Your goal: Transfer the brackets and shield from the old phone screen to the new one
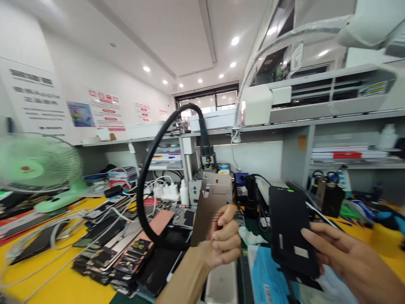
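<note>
My left hand is raised over the bench with its fingers curled round a thin brownish panel, held upright. My right hand grips a black phone screen panel by its lower right edge, tilted so that its back with small grey tabs faces me. The two panels are apart, about a hand's width between them. A black hose arches over the bench behind my left hand.
Stacks of phone screens cover the yellow table at the left. A green fan stands at the far left. Shelves, a power strip, bottles and black tools line the back. A blue sheet lies below my hands.
</note>
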Available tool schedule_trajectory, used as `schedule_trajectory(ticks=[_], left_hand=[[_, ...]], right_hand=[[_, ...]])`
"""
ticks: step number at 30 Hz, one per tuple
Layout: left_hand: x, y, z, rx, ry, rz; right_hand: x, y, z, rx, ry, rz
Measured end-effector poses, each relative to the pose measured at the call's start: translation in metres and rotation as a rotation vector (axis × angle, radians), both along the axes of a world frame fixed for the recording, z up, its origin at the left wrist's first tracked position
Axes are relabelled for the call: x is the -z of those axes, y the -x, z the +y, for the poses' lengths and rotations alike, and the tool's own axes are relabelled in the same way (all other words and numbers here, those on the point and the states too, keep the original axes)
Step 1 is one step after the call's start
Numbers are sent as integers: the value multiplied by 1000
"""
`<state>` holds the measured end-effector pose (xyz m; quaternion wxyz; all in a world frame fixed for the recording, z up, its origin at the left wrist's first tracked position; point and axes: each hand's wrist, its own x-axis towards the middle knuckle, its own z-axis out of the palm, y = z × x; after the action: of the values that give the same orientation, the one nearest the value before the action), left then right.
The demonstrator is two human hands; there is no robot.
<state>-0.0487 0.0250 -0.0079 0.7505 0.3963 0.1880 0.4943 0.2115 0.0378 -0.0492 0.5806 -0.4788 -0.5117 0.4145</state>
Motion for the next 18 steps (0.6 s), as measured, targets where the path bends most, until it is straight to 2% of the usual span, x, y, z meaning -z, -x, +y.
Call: schedule_trajectory(ticks=[2,5,8,13,18], left_hand=[[-3,-1,1,-13,-33,-3],[-3,-5,7,-69,-61,38],[4,-12,13,-235,-90,108],[13,-16,13,-536,-159,360],[10,-17,6,-715,-298,575]], right_hand=[[-8,3,-8,-123,38,69],[-17,5,-15,-191,42,155],[-22,5,-17,-213,46,195],[-26,4,-19,-274,44,236],[-25,3,-19,-300,53,273]])
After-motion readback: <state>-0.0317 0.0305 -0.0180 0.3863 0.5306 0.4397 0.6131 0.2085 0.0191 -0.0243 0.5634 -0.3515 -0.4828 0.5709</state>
